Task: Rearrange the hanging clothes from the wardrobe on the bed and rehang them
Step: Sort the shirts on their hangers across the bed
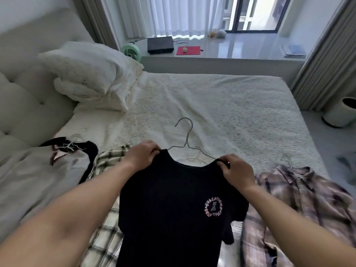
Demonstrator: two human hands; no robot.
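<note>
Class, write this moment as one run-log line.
left hand: grips black T-shirt shoulder | right hand: grips other shoulder | wire hanger: behind collar, hook free | plaid shirts: on bed

Things you can't see all of

The black tee (173, 209) covers the lower hanger (187, 143) and runs off the bottom edge. Both arms are cut off there too. The green plaid shirt (107, 189) is mostly covered. Bin (341, 112) cut off right.

1. Left hand (141, 154) and right hand (236, 170) pinching shoulders of black T-shirt (173, 209), held above bed (221, 105).
2. Wire hanger (185, 140) partly inside collar.
3. Plaid shirts either side.
</note>
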